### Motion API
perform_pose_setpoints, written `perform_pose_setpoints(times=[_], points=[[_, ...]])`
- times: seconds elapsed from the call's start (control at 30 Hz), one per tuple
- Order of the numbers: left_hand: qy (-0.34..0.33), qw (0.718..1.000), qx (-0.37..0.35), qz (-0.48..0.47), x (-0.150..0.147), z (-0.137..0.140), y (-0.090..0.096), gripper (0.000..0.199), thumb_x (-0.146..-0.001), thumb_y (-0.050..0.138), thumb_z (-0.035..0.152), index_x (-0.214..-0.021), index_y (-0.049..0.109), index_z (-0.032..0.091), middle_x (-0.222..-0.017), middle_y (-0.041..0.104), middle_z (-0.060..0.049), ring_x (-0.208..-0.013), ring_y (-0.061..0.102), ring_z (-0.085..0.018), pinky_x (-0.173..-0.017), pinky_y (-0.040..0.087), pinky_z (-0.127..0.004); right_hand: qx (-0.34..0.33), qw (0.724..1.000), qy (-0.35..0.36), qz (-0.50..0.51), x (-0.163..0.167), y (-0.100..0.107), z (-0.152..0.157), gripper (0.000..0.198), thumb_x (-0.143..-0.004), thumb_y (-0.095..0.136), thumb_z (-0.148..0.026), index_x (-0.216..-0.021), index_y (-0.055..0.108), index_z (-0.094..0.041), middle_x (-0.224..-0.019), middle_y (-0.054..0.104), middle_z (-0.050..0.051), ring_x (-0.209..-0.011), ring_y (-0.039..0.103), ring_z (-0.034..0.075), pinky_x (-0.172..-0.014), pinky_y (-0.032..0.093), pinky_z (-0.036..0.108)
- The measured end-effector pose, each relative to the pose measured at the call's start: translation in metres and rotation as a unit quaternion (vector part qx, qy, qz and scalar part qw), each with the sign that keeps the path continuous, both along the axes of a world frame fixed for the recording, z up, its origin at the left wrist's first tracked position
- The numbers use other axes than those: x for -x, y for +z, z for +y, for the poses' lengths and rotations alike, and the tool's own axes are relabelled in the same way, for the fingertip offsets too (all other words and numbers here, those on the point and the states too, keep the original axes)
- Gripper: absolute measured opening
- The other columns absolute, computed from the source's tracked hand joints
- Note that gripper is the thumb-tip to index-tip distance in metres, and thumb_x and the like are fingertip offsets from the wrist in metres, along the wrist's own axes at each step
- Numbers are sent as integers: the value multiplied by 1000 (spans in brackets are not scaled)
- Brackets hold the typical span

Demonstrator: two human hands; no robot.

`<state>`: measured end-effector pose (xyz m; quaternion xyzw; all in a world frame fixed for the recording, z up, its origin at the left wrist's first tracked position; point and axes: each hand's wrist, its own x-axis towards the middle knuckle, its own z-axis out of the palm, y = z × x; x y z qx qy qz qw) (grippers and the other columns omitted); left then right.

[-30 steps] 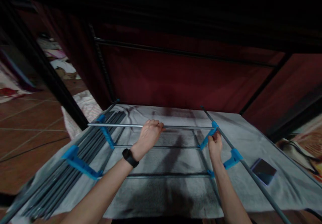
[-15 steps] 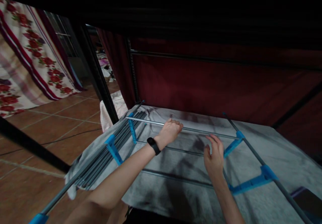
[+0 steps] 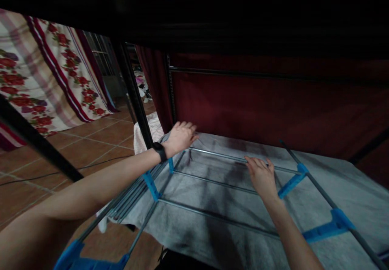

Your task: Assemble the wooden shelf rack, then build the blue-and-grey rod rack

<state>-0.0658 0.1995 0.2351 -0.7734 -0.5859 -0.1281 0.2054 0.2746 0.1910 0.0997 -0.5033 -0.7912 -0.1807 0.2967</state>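
Note:
A frame of grey metal rods with blue plastic brackets stands on a grey cloth. My left hand, with a black band on its wrist, is over the far left corner of the frame, fingers stretched out. It hides the top of the left bracket and the end of the upper crossbar. My right hand has its fingers curled over that metal rod, right of its middle. The far right bracket joins the rod to a long side rod. A nearer right bracket sits lower down.
Several loose grey rods lie bundled at the left edge of the grey cloth. Black posts and a dark overhang enclose the space. A dark red curtain hangs behind. Left are a tiled floor and a flowered cloth.
My left hand has let go of the crossbar's middle and moved left to its end. My right hand has come up onto the rod. The view has turned slightly left.

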Motion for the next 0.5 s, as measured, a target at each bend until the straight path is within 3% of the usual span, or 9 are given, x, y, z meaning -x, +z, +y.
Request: perform_pose_setpoints(times=[0.07, 0.13, 0.23, 0.3, 0.33, 0.4, 0.5], points=[[92, 989, -15, -117, 42, 0, 3, 47, -91, 53, 47, -126, 58, 15, -120, 63, -16, -113, 56, -29, -96, 42, -40, 8, 1000, 3, -5, -3, 2, 0, 35, -99, 40, -21, -128, 59, -21, -107, 72, 8, -97, 63, 22, -109, 25, 48], [153, 938, 50, -306, 78, 2, -3, 52, -85, 62, 50, -121, 60, 13, -103, 69, -13, -100, 62, -28, -83, 48, -35, 14, 1000, 3, -6, -4, 3, 1, 35, -99, 39, -22, -127, 60, -20, -108, 72, 9, -97, 63, 22, -108, 27, 46], [142, 773, 224, -576, 109, 4, -22, 44, -78, 71, 51, -99, 67, 13, -76, 69, -7, -80, 65, -24, -66, 49, -29, 26, 1000, -2, -5, -4, 3, 2, 35, -99, 38, -23, -124, 61, -20, -109, 72, 9, -98, 63, 23, -107, 30, 45], [98, 663, 313, -673, 115, 4, -37, 38, -76, 74, 50, -88, 68, 14, -70, 68, -6, -71, 65, -21, -61, 49, -27, 37, 999, -7, -6, -4, 3, 3, 35, -98, 38, -23, -124, 62, -20, -109, 71, 9, -98, 63, 23, -107, 32, 46], [76, 622, 340, -701, 115, 4, -43, 36, -76, 74, 48, -85, 67, 14, -70, 68, -6, -67, 64, -20, -59, 50, -27, 42, 999, -8, -6, -3, 2, 4, 36, -97, 38, -23, -124, 62, -20, -109, 71, 9, -99, 63, 23, -106, 33, 46], [48, 571, 357, -738, 113, 7, -54, 31, -76, 76, 44, -81, 66, 15, -71, 69, -6, -63, 64, -17, -58, 51, -26, 49, 999, -5, -7, 1, 2, 6, 37, -96, 39, -23, -125, 61, -19, -113, 70, 10, -103, 62, 24, -105, 36, 47], [41, 542, 350, -763, 110, 12, -63, 29, -76, 76, 43, -77, 64, 16, -67, 67, -5, -59, 63, -16, -55, 52, -25, 57, 998, 17, -4, 21, 7, 8, 39, -95, 41, -24, -131, 58, -20, -125, 64, 11, -113, 58, 26, -101, 41, 45]])
